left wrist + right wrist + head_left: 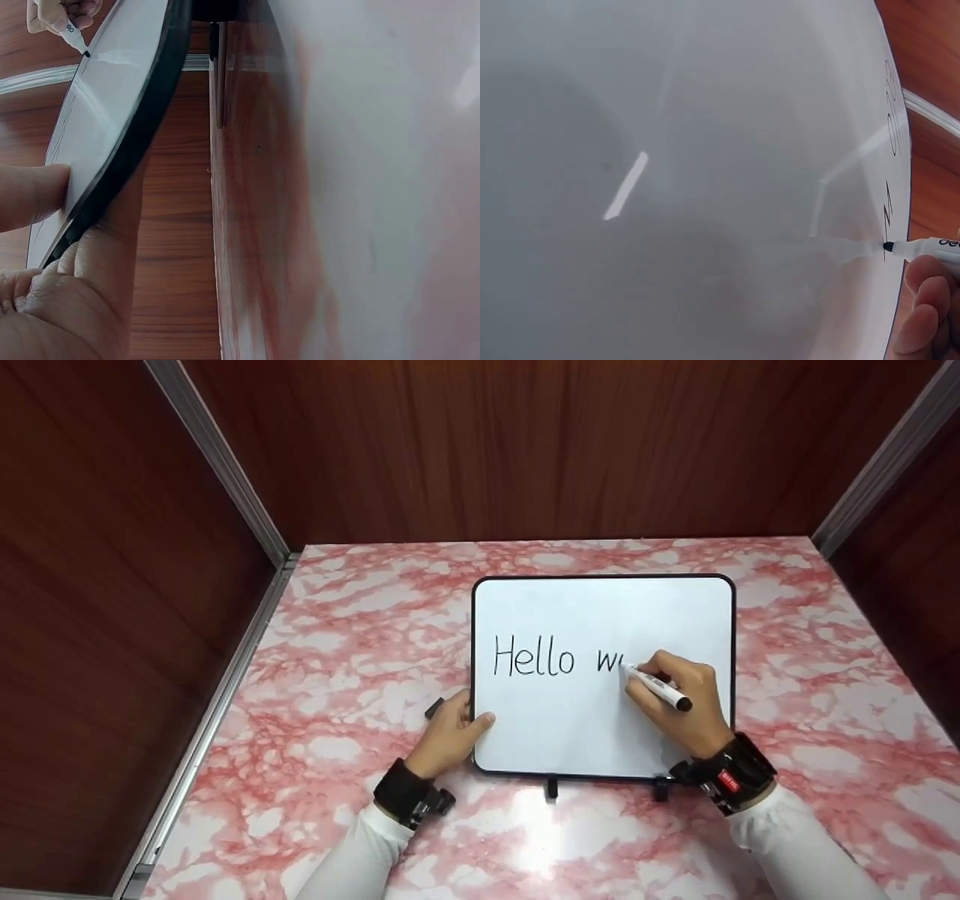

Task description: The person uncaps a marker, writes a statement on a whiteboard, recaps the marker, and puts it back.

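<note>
Behind the fingers of the left hand I see a wide black band, and a small black device is fixed at its side. Behind the fingers of the right hand there is a similar dark strap, which carries a red label with pale letters, too small for me to read. Farther from the fingers, close after these, begin the white sleeves, with some soft folds.

White glare spots the glossy tabletop and streaks the softly shadowed whiteboard.

There are two hands (two wristbands), one marker, one whiteboard.
</note>
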The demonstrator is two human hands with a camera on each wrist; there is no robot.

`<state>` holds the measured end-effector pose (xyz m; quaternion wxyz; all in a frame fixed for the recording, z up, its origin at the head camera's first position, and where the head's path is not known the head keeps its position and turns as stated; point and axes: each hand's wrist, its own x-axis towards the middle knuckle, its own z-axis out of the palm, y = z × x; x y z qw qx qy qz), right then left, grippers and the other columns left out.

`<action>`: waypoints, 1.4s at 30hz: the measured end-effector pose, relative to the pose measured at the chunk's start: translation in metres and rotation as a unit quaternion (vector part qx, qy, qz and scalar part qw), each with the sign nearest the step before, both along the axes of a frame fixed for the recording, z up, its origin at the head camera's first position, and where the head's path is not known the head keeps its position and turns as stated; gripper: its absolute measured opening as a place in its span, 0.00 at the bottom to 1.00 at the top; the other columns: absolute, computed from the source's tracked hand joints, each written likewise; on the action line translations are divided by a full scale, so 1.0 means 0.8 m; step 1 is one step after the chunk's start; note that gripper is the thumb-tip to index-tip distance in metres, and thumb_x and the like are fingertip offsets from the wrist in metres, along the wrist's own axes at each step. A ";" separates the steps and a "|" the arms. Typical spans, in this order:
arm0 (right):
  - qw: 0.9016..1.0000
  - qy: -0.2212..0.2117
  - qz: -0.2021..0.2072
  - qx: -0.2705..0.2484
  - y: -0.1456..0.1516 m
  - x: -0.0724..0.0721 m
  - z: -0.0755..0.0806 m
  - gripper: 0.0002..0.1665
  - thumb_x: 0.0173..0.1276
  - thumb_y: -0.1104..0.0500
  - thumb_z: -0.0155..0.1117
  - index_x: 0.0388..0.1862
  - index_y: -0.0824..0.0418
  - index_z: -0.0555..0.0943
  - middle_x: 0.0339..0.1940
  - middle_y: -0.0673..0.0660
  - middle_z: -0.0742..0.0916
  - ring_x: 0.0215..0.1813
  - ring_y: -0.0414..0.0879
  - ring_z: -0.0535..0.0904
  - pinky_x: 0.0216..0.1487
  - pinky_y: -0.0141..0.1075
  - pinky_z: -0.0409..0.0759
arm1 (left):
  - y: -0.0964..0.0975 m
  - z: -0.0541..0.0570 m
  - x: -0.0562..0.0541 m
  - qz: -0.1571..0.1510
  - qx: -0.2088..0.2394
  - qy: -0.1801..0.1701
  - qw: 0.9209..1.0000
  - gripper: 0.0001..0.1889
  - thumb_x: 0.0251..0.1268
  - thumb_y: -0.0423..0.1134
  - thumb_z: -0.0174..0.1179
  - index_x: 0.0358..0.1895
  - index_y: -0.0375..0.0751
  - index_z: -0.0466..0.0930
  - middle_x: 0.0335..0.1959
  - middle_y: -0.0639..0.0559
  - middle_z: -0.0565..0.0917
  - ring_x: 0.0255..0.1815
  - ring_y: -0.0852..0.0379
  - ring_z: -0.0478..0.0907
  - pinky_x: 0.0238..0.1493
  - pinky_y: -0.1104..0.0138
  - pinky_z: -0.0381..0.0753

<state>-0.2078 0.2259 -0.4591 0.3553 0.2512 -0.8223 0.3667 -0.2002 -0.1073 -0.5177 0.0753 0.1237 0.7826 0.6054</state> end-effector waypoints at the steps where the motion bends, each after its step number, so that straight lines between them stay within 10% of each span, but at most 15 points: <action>1: 1.000 -0.001 0.001 0.001 0.000 0.000 0.000 0.08 0.50 0.68 0.67 0.20 0.57 0.78 0.18 0.43 0.79 0.16 0.35 0.68 0.16 0.25 0.64 | 0.000 0.000 0.000 0.000 0.003 -0.001 1.000 0.15 0.67 0.35 0.60 0.55 0.37 0.75 0.38 0.44 0.86 0.33 0.51 0.84 0.32 0.60 0.86; 42: 0.999 0.026 -0.036 -0.002 0.015 0.002 0.001 0.06 0.50 0.66 0.67 0.19 0.58 0.78 0.15 0.43 0.78 0.16 0.36 0.66 0.16 0.25 0.62 | 0.000 -0.001 -0.001 0.001 -0.006 -0.008 1.000 0.13 0.67 0.35 0.59 0.52 0.37 0.74 0.36 0.46 0.85 0.31 0.52 0.84 0.32 0.61 0.86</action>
